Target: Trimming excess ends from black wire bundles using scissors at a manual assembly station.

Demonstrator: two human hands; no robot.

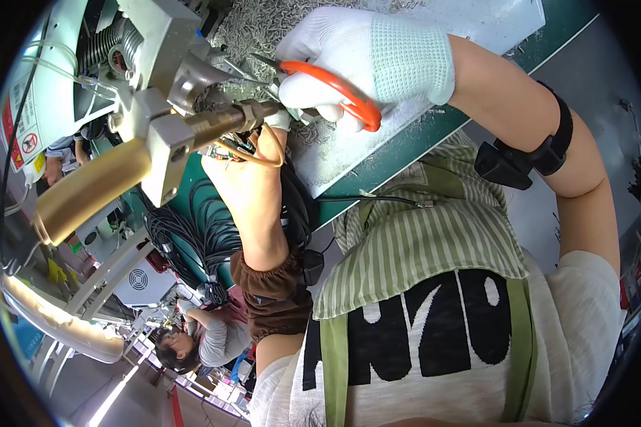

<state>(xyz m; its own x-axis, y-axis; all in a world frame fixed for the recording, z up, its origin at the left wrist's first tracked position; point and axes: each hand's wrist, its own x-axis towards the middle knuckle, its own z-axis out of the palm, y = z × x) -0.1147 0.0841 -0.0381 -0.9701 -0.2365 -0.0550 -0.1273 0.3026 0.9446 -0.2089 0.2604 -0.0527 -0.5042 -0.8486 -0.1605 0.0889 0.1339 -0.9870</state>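
Note:
My right hand (pixel 367 60), in a white knit glove, is closed around orange-handled snips (pixel 342 92), whose tips point left toward a metal nozzle (pixel 246 114). Bare, with a brown sleeve cuff on the forearm, my left hand (pixel 253 160) reaches up just under that nozzle. It pinches a small part with a tan wire loop (pixel 274 153); the part itself is mostly hidden by the fingers. The two hands nearly touch at the nozzle.
A grey metal machine head (pixel 160 53) with a brass-coloured cylinder (pixel 85 192) hangs over the green bench (pixel 406 146). A white tray (pixel 335 160) strewn with metal clippings lies under my right hand. Black cables (pixel 203 231) are bundled at left. Another person (pixel 192 341) works at lower left.

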